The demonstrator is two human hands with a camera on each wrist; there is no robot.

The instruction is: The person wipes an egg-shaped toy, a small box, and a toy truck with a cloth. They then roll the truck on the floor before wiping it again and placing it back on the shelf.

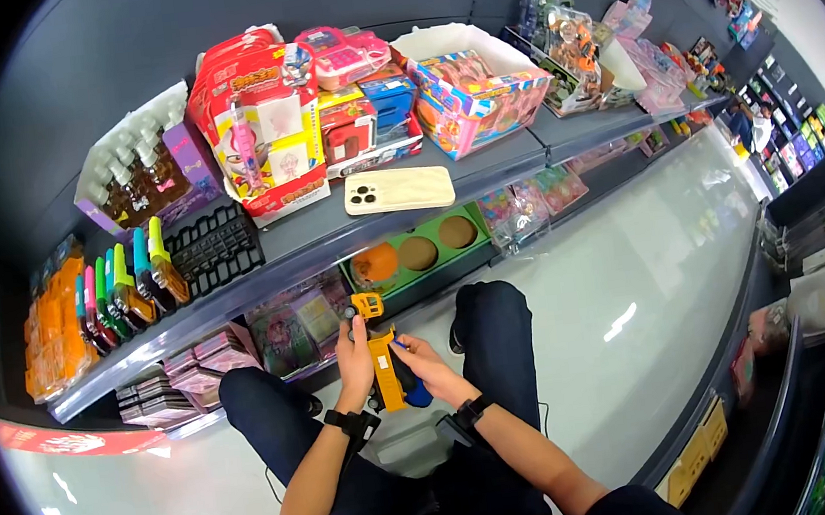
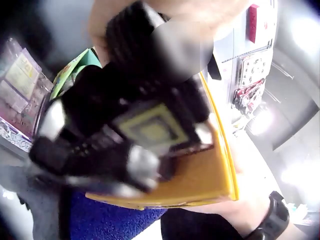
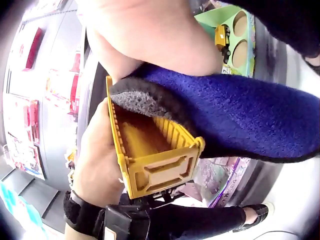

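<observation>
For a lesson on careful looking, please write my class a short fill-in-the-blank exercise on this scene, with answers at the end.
1. The left grip holds a toy truck coloured mainly ____.
2. The right grip holds a cloth coloured mainly ____.
3. The phone lies on the upper shelf, its camera side facing ____.
Missing words: yellow; blue; up.

Both wrist views near truck [image 3: 165, 172]

The left hand [image 1: 351, 368] extends forward between the bent knees [image 1: 248, 385], its fingers set in a grip. The right hand [image 1: 430, 368] is positioned just beside it, angled inward, fingers pinching. The left forearm [image 1: 312, 484] and right forearm [image 1: 531, 451] converge from either side
</observation>
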